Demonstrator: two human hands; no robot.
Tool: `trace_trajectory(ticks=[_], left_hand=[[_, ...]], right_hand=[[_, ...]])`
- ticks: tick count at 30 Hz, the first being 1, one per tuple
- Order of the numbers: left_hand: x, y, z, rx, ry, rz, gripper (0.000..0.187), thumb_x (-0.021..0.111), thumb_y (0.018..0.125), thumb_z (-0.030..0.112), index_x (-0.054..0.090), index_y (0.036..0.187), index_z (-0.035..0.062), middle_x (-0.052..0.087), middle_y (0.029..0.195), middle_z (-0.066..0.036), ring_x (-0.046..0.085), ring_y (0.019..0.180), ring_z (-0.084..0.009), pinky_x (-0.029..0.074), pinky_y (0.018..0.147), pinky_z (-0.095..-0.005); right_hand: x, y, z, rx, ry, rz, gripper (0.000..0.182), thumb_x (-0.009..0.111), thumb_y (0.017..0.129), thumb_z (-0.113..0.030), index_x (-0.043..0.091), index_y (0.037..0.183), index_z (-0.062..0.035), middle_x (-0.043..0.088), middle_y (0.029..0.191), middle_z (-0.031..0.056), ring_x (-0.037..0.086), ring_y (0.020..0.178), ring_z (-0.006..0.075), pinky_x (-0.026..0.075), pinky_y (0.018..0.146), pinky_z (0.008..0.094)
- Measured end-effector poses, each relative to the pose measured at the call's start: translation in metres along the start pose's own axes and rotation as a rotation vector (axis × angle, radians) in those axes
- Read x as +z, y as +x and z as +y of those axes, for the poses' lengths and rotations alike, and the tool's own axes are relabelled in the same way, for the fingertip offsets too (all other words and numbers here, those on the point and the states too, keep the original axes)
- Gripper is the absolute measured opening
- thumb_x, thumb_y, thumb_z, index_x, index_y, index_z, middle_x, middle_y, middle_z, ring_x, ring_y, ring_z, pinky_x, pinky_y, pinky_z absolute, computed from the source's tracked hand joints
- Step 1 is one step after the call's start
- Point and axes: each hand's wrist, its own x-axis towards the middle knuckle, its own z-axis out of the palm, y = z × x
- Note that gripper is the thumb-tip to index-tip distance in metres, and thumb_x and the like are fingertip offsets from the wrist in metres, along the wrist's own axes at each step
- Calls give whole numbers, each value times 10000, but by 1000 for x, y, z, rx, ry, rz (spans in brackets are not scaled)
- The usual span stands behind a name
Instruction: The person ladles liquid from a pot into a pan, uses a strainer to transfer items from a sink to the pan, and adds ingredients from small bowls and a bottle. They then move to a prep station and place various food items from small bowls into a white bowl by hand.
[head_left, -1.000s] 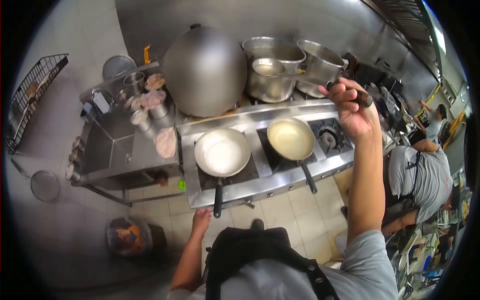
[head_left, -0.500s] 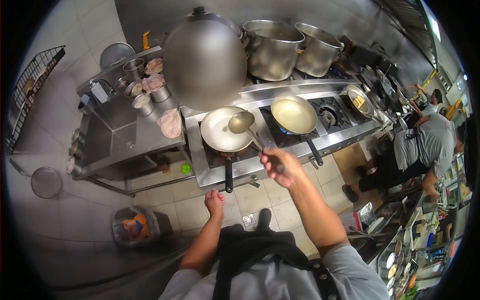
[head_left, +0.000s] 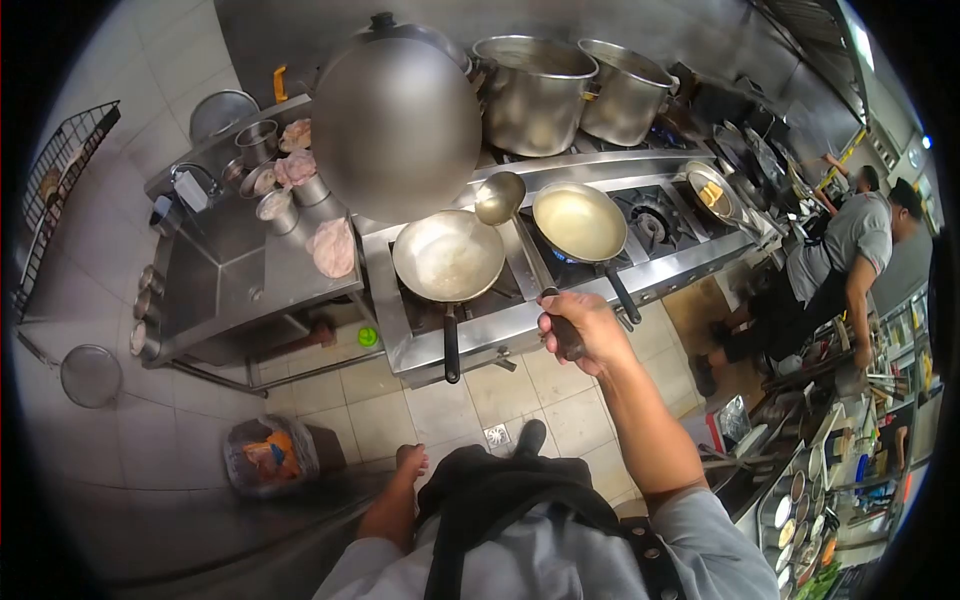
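Observation:
My right hand [head_left: 585,332] is wrapped round the dark handle of a metal ladle [head_left: 501,198], whose bowl hangs above the gap between two pans. The left pan [head_left: 448,256] is pale inside with a thin wet film, and its black handle points toward me. A pan [head_left: 579,222] with pale yellow liquid sits to the right over a blue flame. My left hand [head_left: 411,460] hangs low near my apron, its fingers curled, touching neither pan; whether it holds anything is hidden.
Two tall pots [head_left: 535,95] stand at the back of the stove. A large blurred round shape [head_left: 398,130] covers the back left. Raw pale meat [head_left: 331,248] lies on the left counter [head_left: 262,290]. A co-worker [head_left: 850,245] bends at the right; a bin [head_left: 270,455] stands lower left.
The ladle has moved up and right, off the left pan. My right hand has shifted slightly right and down; my left hand has dropped toward my body. The co-worker at right stands more upright.

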Motion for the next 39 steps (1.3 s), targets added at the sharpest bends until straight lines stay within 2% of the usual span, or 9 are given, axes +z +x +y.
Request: trace_trajectory(ticks=[13, 17, 21, 23, 27, 32, 34, 36, 39], left_hand=[[-5, -12, -2, 52, 185, -18, 239, 568, 828, 239, 618, 805, 6, 629, 713, -92, 615, 576, -219, 460, 447, -365], [53, -33, 37, 248, 400, -311, 282, 542, 859, 293, 586, 898, 17, 614, 704, -79, 559, 540, -176, 435, 424, -339], [104, -72, 107, 255, 56, -577, 705, 332, 865, 646, 456, 1201, 38, 550, 1117, -165, 533, 975, -270, 425, 803, -498], [116, -137, 143, 405, -162, -579, 804, 259, 853, 706, 430, 1240, 23, 500, 1219, -158, 483, 1073, -273, 320, 959, -505], [144, -226, 180, 584, -610, -821, 558, 520, 871, 462, 483, 1199, 12, 595, 1025, -129, 587, 895, -211, 510, 715, -422], [157, -362, 191, 2136, 163, -643, 367, 600, 804, 244, 547, 1046, -27, 621, 958, -184, 604, 844, -298, 526, 687, -411], [174, -360, 176, 1468, -39, -851, 396, 461, 926, 329, 552, 1052, -35, 626, 953, -185, 609, 837, -293, 521, 725, -415], [193, -374, 180, 2453, 480, -428, 385, 464, 950, 306, 553, 1082, -45, 623, 1005, -168, 601, 900, -278, 499, 810, -372], [220, -404, 145, 1671, 233, -932, 208, 510, 918, 205, 509, 967, 3, 580, 841, -115, 570, 720, -222, 495, 650, -333]], right_hand=[[4, 4, 7, 25, -113, -14, 129, 596, 802, -127, 561, 768, -8, 581, 645, 73, 570, 448, 183, 448, 386, 294], [1, 5, 51, 15, -838, -45, 229, 569, 751, -223, 588, 783, 3, 602, 723, 164, 614, 632, 283, 496, 555, 390], [-38, 21, 146, -655, -1363, 58, 221, 583, 702, -180, 590, 798, 18, 629, 721, 195, 642, 713, 373, 527, 638, 451], [-52, 26, 169, -455, -1246, 155, 267, 601, 693, -173, 577, 877, 19, 629, 713, 187, 635, 699, 387, 517, 627, 462], [-81, -31, 176, -597, -1023, 33, 302, 594, 753, -207, 568, 966, 6, 614, 856, 206, 608, 827, 363, 484, 696, 463], [-97, -117, 164, -999, -733, 182, 418, 575, 901, -288, 507, 1187, 9, 620, 779, 115, 581, 599, 214, 488, 526, 315], [-112, -141, 166, -1001, -676, 372, 359, 591, 828, -260, 521, 1073, -8, 592, 844, 154, 571, 748, 313, 461, 645, 413], [-129, -185, 153, -1009, -644, 468, 329, 599, 792, -246, 528, 1016, -16, 579, 877, 174, 567, 822, 363, 448, 704, 463], [-186, -267, 147, -919, -833, 401, 385, 643, 815, -291, 525, 1109, -72, 611, 886, 126, 618, 806, 276, 487, 665, 395]])
